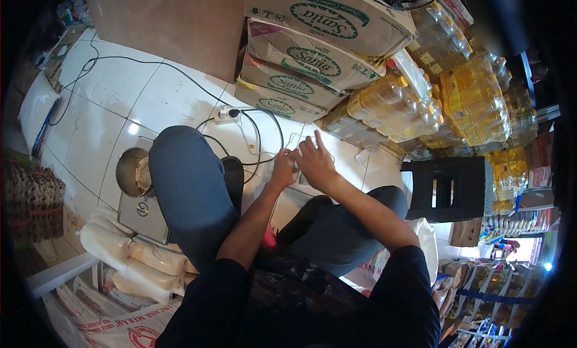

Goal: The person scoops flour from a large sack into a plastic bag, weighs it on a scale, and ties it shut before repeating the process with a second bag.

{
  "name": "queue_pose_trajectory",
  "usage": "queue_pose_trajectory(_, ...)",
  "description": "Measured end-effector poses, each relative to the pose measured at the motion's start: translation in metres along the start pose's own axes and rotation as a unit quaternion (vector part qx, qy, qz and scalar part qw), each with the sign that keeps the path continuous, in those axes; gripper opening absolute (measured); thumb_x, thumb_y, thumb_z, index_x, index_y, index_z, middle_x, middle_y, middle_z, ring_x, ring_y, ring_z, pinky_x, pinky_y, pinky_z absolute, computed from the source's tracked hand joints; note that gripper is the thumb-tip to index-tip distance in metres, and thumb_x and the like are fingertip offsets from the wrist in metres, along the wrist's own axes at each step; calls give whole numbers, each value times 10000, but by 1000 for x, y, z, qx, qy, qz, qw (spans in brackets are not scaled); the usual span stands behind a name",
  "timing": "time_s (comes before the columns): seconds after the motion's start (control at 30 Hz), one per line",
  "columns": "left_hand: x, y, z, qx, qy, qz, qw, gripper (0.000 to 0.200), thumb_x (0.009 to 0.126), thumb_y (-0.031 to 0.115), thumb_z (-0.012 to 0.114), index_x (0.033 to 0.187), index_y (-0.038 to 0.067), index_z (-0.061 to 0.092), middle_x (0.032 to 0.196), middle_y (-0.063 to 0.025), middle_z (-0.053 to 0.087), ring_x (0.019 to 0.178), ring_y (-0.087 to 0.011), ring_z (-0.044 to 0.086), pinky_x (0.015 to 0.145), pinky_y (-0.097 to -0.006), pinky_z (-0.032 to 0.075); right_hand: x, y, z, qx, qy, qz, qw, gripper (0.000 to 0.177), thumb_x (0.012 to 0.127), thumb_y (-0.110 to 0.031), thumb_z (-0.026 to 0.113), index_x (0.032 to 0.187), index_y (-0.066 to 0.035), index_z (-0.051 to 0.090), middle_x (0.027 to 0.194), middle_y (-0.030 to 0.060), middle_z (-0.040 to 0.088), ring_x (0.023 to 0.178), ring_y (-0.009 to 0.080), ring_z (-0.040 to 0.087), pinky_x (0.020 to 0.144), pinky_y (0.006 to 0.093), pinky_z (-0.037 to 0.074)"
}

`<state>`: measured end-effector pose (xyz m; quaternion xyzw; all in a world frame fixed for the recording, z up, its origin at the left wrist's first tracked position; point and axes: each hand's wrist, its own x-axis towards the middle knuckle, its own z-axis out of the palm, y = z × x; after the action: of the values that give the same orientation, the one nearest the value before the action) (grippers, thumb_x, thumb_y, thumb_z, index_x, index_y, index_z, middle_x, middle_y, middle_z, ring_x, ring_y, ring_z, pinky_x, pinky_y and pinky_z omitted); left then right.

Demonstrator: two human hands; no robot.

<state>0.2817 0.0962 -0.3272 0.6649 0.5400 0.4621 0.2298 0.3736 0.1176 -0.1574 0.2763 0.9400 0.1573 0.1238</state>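
My left hand point(283, 169) and my right hand point(315, 164) meet in front of my knees, fingertips close together. The left fingers are pinched closed, and what they hold, if anything, is too small to make out. On the right hand one finger stretches out while the others bend in toward the left fingertips; whether something lies between them is hidden. Beyond the hands, a white power strip point(226, 116) with a plug and black cable point(280, 134) lies on the tiled floor. A metal pot point(127, 172) with pale contents sits on a silver flat device point(142, 214) beside my left knee.
Stacked Sania cartons point(321, 58) and shrink-wrapped bottles of yellow oil point(393, 104) stand ahead and right. A black plastic stool point(451, 189) is beside my right knee. Filled clear bags point(153, 256) and a printed sack point(135, 327) lie at left. A brown board point(174, 29) stands ahead.
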Motion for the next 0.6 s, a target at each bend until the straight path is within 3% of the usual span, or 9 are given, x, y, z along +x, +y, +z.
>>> queue_pose_trajectory(0.03, 0, 5, -6, 3, -24, -7, 1000, 301, 652, 40, 628, 951, 6, 605, 994, -116, 592, 1031, -327, 485, 884, -447, 375, -2, -6, 7, -63, 24, -8, 998, 306, 760, -194, 605, 1024, -42, 582, 1005, 157, 610, 1092, 302, 538, 1069, 511, 218)
queue_pose_trajectory(0.13, -1, 0, -6, 32, -64, 7, 997, 299, 636, 57, 652, 933, 28, 635, 1026, -94, 583, 1062, -324, 469, 895, -443, 372, 2, -6, 44, 36, -164, 37, 985, 233, 789, -204, 577, 955, -43, 606, 860, 134, 649, 961, 296, 624, 1006, 460, 354)
queue_pose_trajectory(0.2, -2, -1, -10, 41, -64, 16, 997, 284, 628, 97, 690, 906, 46, 656, 1045, -81, 579, 1082, -323, 460, 903, -435, 374, -1, 21, 51, 189, -215, 71, 956, 186, 807, -190, 545, 885, -36, 614, 748, 116, 651, 791, 295, 660, 797, 398, 500)
queue_pose_trajectory(0.23, -1, 5, -15, 36, -57, 18, 998, 268, 635, 137, 721, 882, 49, 665, 1054, -74, 578, 1096, -320, 456, 914, -430, 370, -1, 37, 61, 226, -222, 4, 949, 216, 828, -224, 553, 860, -18, 610, 705, 103, 630, 626, 264, 622, 535, 366, 486)
queue_pose_trajectory(0.33, 5, 15, -22, 10, -55, 6, 998, 285, 642, 249, 785, 828, 62, 677, 1061, -59, 584, 1114, -308, 460, 938, -414, 366, 13, 60, 26, 436, -409, 47, 800, 268, 859, -304, 581, 845, -38, 603, 592, 23, 535, 481, 155, 496, 446, 305, 397)
queue_pose_trajectory(0.37, 9, 17, -24, 0, -58, 0, 998, 303, 642, 284, 802, 814, 67, 678, 1061, -55, 588, 1116, -303, 464, 945, -409, 365, 7, 64, 29, 543, -402, 90, 732, 313, 885, -365, 573, 817, -60, 594, 536, -37, 405, 425, 79, 346, 378, 269, 284)
queue_pose_trajectory(0.47, 24, 21, -29, -40, -106, -4, 994, 298, 663, 292, 799, 837, 81, 680, 1056, -56, 599, 1099, -294, 488, 948, -411, 372, 6, 66, 13, 649, -397, 149, 632, 281, 914, -324, 520, 798, -76, 584, 525, -62, 358, 414, 54, 289, 360, 237, 232)
queue_pose_trajectory(0.5, 26, 23, -30, -55, -92, 4, 994, 276, 677, 276, 789, 839, 81, 679, 1052, -58, 601, 1093, -289, 494, 945, -412, 376, 4, 65, 14, 650, -376, 147, 644, 280, 925, -307, 501, 788, -74, 572, 517, -66, 346, 402, 51, 250, 352, 238, 192)
queue_pose_trajectory(0.6, 34, 30, -33, -79, -85, 31, 993, 238, 720, 253, 754, 875, 92, 675, 1058, -52, 601, 1088, -276, 496, 937, -416, 373, -4, 70, 18, 657, -322, 162, 662, 297, 924, -295, 499, 798, -52, 613, 522, -31, 417, 395, 73, 334, 358, 256, 263)
